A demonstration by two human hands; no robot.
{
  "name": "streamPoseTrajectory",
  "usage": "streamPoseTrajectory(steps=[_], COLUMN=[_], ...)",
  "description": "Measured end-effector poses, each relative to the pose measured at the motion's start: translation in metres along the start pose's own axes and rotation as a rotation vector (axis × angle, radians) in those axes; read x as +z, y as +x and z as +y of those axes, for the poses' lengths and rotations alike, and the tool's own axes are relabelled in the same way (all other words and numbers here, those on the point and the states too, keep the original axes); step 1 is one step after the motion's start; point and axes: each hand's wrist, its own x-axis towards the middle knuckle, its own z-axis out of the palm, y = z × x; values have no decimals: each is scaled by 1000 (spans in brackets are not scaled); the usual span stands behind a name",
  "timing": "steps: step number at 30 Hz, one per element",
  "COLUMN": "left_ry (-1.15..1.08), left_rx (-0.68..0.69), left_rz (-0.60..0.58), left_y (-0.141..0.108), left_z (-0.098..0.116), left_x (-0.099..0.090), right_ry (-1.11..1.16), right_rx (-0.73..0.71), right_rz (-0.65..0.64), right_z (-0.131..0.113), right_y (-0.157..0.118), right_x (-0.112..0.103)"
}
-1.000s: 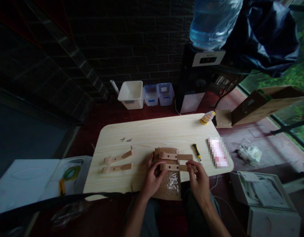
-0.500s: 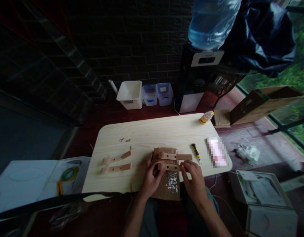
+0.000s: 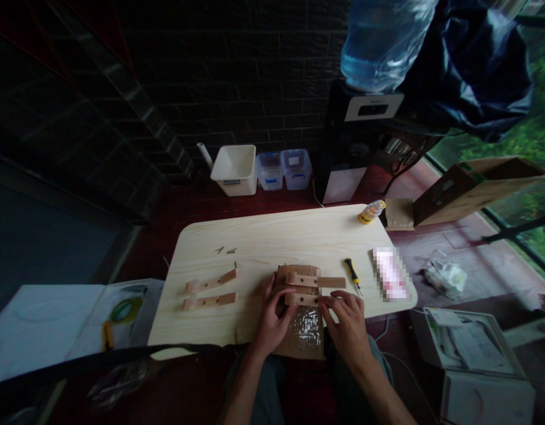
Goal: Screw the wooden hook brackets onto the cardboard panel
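Observation:
A wooden strip point(image 3: 294, 299) with dark holes and a curled left end lies across a tape-covered cardboard pad point(image 3: 305, 336) at the table's near edge. My left hand point(image 3: 272, 319) is closed around its curled end. The thumb and fingers of my right hand point(image 3: 343, 313) pinch together at its right end and cover it; whether a small part is also between them I cannot tell. Just above, a similar wooden strip point(image 3: 305, 280) rests on the pad, with a darker flat piece point(image 3: 333, 283) reaching out to the right.
Two more wooden strips point(image 3: 210, 301) lie at the left of the table point(image 3: 254, 242), below several small dark screws point(image 3: 231, 251). At the right are a yellow-black screwdriver point(image 3: 352, 273), a blurred pink item point(image 3: 391, 273) and a yellow-capped bottle point(image 3: 371, 212). Bins point(image 3: 234, 171) stand beyond.
My right hand has shifted slightly left, and its fingertips now meet the right end of the lower strip. My left hand keeps its hold.

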Motion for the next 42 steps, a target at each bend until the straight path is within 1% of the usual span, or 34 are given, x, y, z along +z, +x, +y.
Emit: streamPoseTrajectory(steps=[4,8,10,13,16,21,26,29,34,38,42], left_ry=[-5,-24,-27,-30,-39,-39,-34,-27,-15,-23,-33], left_rx=[-3,2,-2,-16,-10,13,32,28,29,32,20], left_rz=[-9,-10,-15,-27,-33,-25,-34,-28,-11,-5,-6], left_y=[0,0,0,0,0,0,-1,-1,-3,-4,-5], left_z=[0,1,2,2,1,-2,-3,-3,-3,-3,-3], left_x=[0,-1,-2,-2,-3,-4,-4,-4,-3,-3,-3], right_ry=[-35,-86,-83,-65,-83,-97,-48,-54,-51,-43,-35], right_rx=[-31,-74,-106,-154,-138,-70,-83,-75,-63,-76,-119], right_rz=[16,120,152,127,80,10,-38,-36,12,16,18], right_z=[-3,-14,-22,-33,-39,-40,-38,-39,-38,-39,-40], right_y=[0,0,2,5,9,13,11,8,5,4,2], right_x=[0,-2,-1,5,14,23,30,37,45,46,45])
